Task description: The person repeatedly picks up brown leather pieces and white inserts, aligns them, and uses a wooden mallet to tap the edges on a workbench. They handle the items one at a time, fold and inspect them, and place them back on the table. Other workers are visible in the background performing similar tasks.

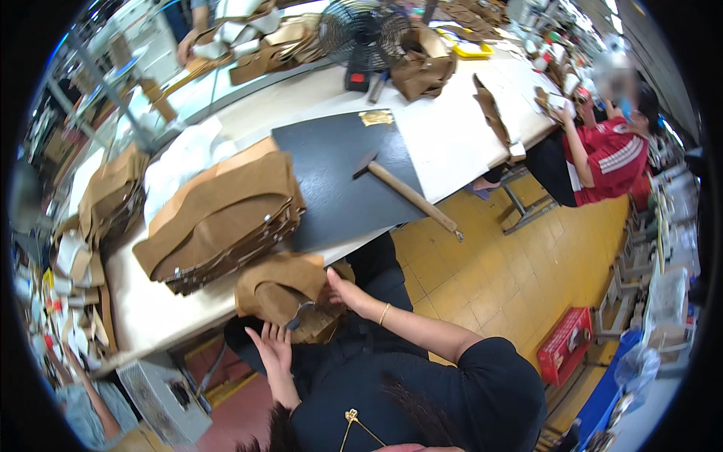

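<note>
A brown leather piece (280, 290), curved and layered, rests over my lap against the table's front edge. My left hand (273, 348) is open, palm up with fingers spread, just below the leather's lower edge. My right hand (348, 292) is at the leather's right side, thumb raised and fingers stretched out, some partly hidden; it appears to touch the edge. Between the hands, a small dark curved thing (303, 311) lies against the leather; its kind is unclear. Beyond it, a thick stack of brown leather pieces (226, 203) with small metal studs lies on the table.
A hammer (407, 193) lies on a dark board (331, 166), its handle overhanging the table edge. Behind stand a black fan (364, 38) and more brown leather pieces (423, 71). A person in red (614, 162) sits at the right. A red crate (565, 345) is on the floor.
</note>
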Motion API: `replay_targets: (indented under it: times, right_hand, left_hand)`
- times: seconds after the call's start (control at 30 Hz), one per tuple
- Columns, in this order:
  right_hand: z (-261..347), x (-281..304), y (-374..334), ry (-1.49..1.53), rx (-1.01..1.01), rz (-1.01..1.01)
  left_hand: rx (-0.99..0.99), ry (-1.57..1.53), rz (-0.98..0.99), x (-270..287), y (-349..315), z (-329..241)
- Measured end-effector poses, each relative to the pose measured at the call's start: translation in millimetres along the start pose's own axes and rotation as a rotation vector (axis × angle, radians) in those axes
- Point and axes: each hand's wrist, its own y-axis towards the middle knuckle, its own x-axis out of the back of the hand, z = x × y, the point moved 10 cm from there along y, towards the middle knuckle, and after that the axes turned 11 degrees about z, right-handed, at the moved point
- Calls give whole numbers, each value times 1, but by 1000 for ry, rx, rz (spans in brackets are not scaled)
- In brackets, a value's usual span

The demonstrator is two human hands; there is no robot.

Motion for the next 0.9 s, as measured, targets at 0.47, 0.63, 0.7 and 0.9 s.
replay_targets:
  times: [0.47,0.63,0.7,0.9]
  right_hand:
    - [138,-17,-48,-131,428,-112]
    - [224,-46,-94,-529,592,-77]
    - [246,-61,-105,-522,639,-30]
    - [334,-104,-93,-512,790,1]
  left_hand:
    - [-309,-19,-56,-9,-28,-103]
    - [-566,271,-29,-47,-80,-199]
    - [-658,326,-85,-56,-103,-232]
    - [-797,537,-25,-154,-92,-344]
